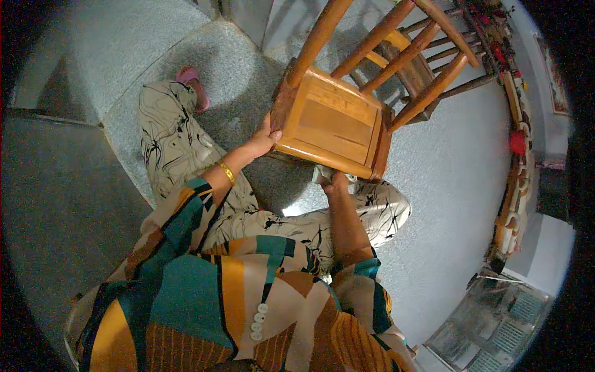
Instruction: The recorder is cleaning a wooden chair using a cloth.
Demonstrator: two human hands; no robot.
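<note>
In front of me is a small wooden chair (338,118), its panelled seat tilted and its bars reaching away to the upper right. My left hand (266,139) grips the seat's left corner, thumb on the upper face and fingers out of sight beneath. Below the seat's near edge, my right hand (338,181) is closed on a pale cloth (320,174). The seat partly hides that hand's fingers, and I cannot tell whether the cloth touches the wood.
Behind the raised chair stands a second wooden chair (415,77). My patterned trouser legs (180,136) spread to both sides, with a pink sandal (195,90) at the far left. Long wooden furniture (511,180) lines the right wall; a crate-like grey rack (496,325) sits lower right.
</note>
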